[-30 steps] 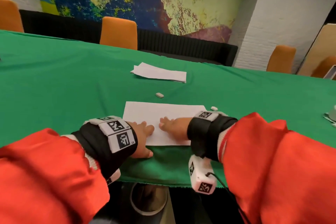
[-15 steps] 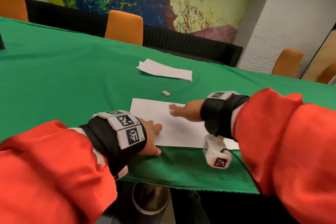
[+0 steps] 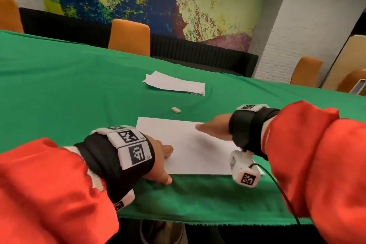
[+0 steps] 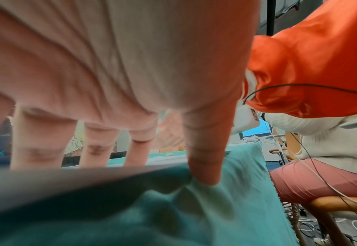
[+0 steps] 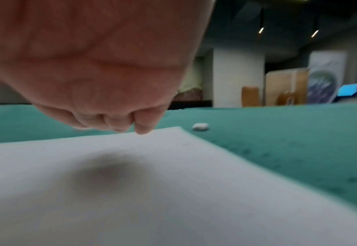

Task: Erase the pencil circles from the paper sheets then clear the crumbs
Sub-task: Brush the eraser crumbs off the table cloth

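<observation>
Left sleeve (image 3: 49,188): orange jacket cuff, lying at the near left, with a black wrist strap (image 3: 111,164) carrying white coded tags.
Left hand (image 3: 158,156): resting at the near left corner of the paper sheet; in the left wrist view its fingers (image 4: 97,146) are reaching straight down onto the sheet, spread apart, while the thumb (image 4: 205,159) is pressing into the green cloth just off the sheet's near edge. It is gripping nothing.
Paper sheet (image 3: 190,152): lying flat near the table's near edge, between the two hands; no pencil marks can be made out on it, and crumbs are too small to tell.
Paper stack (image 3: 176,85): lying farther back, well apart from the sheet, its leaves slightly fanned.
Eraser (image 3: 175,110): small pale block, lying on the cloth between stack and sheet, just beyond the sheet's far edge, untouched.
Right hand (image 3: 215,128): stretching leftward over the sheet's far right part, fingers straight and held together; in the right wrist view the fingertips (image 5: 143,129) are meeting the paper near its far edge. It is holding nothing.
Second eraser (image 5: 199,126): lying on the cloth just past the sheet's far right corner.
Table (image 3: 59,89): covered in green cloth, with orange chairs (image 3: 128,37) standing along the far side.
</observation>
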{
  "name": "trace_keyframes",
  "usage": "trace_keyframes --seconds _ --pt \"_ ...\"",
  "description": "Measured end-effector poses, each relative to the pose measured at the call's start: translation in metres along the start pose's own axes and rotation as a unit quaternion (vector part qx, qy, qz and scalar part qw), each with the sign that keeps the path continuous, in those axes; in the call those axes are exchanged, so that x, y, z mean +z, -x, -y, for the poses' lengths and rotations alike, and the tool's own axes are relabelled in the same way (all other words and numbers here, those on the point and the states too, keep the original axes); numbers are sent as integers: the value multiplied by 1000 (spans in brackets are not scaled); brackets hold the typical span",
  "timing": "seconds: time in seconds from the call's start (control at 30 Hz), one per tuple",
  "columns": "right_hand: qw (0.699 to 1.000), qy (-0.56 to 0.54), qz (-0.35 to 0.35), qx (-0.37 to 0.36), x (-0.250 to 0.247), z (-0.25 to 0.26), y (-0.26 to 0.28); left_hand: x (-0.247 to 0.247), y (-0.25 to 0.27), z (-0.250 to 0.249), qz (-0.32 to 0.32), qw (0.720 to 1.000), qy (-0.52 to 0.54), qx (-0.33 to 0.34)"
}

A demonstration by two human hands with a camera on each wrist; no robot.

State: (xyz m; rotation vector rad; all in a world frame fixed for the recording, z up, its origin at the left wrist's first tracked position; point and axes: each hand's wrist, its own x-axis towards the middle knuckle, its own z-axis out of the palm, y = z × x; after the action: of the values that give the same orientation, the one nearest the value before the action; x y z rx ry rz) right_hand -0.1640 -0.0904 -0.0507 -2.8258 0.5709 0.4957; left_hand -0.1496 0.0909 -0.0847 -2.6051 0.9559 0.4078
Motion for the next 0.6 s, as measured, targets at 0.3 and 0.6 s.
trace_keyframes --seconds 0.3,0.6 --pt "997 32 -13 70 6 -15 2 -2 2 0 13 1000 8 4" --pt "999 -11 17 -35 12 44 -11 -5 0 1 19 1000 -11 3"
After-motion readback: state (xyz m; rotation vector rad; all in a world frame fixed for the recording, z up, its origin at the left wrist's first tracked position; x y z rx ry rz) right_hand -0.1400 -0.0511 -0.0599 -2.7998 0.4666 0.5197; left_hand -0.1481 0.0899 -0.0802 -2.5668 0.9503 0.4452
